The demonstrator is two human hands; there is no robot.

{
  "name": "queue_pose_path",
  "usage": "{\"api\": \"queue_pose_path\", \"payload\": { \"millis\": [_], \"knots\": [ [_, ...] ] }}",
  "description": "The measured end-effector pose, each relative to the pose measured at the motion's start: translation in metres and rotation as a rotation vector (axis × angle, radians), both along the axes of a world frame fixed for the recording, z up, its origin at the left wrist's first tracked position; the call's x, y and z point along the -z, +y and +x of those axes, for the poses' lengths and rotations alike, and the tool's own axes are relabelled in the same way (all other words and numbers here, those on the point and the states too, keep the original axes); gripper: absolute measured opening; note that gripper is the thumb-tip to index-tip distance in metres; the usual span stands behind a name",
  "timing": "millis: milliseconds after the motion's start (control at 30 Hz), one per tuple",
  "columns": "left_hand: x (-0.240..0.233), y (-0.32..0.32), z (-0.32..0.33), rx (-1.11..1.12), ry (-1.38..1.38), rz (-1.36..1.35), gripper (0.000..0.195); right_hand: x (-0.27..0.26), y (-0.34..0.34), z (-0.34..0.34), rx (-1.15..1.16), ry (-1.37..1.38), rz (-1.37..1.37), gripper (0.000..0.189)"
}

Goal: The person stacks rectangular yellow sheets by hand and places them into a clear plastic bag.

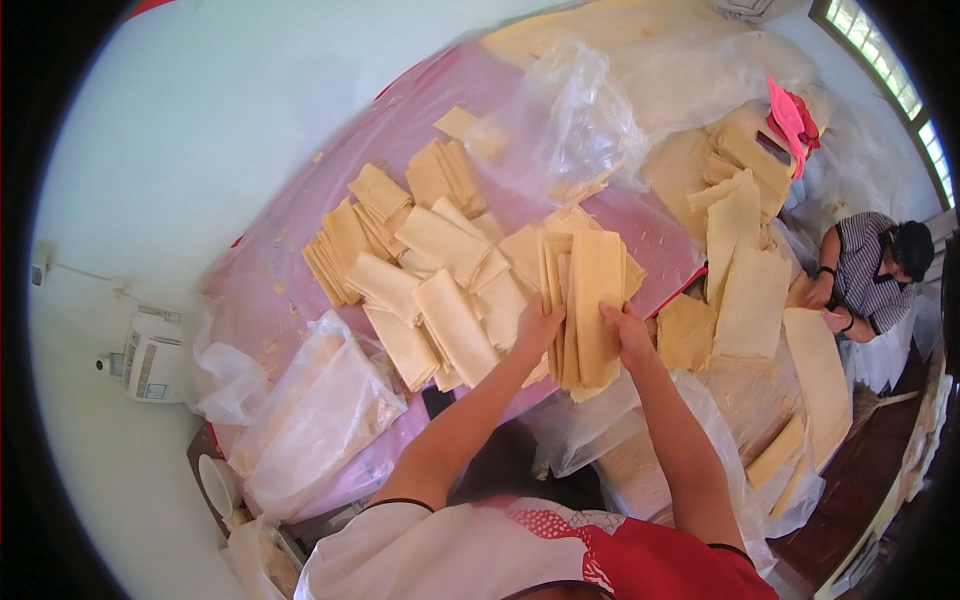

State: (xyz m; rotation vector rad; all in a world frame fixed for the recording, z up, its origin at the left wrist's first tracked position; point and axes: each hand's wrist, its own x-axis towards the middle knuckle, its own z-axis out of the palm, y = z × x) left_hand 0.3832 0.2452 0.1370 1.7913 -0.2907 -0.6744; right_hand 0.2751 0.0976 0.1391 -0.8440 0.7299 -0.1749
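Observation:
Both hands are on a stack of folded pale-yellow sheets (598, 277), which look like dried tofu skin. My left hand (538, 328) grips the stack's left edge. On the right edge, the thumb of my right hand (628, 334) lies over the top sheet. Beneath and behind the stack are flat, ragged-edged sheets (574, 219). A loose pile of folded sheets (442, 240) spreads to the left of my hands, some bundles overlapping at angles. The undersides of the held sheets are hidden.
Pink plastic sheeting (652, 232) covers the table. A clear plastic bag (577, 112) lies beyond the pile, and a filled bag (322, 427) at left. Larger sheets (750, 300) lie at right, where a person (870, 274) works. A pink cloth (787, 124) rests far right.

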Motion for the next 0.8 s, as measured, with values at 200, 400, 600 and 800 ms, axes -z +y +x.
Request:
{"api": "queue_pose_path", "payload": {
  "millis": [200, 400, 600, 800],
  "knots": [
    [0.022, -0.035, 0.045, -0.098, 0.13, -0.235, 0.026, 0.022, -0.054, 0.06, -0.1, 0.153, -0.143, 0.047],
    [0.062, -0.057, 0.07, -0.163, 0.549, -0.153, 0.029, 0.086, -0.091, 0.097, -0.208, 0.261, -0.111, 0.049],
    [0.093, -0.051, 0.079, -0.116, 0.462, -0.089, 0.03, 0.076, -0.093, 0.103, -0.082, 0.149, 0.032, 0.047],
    [0.081, -0.04, 0.093, -0.125, 0.018, 0.081, 0.023, 0.085, -0.138, 0.097, -0.232, 0.313, -0.502, 0.051]
  ]
}}
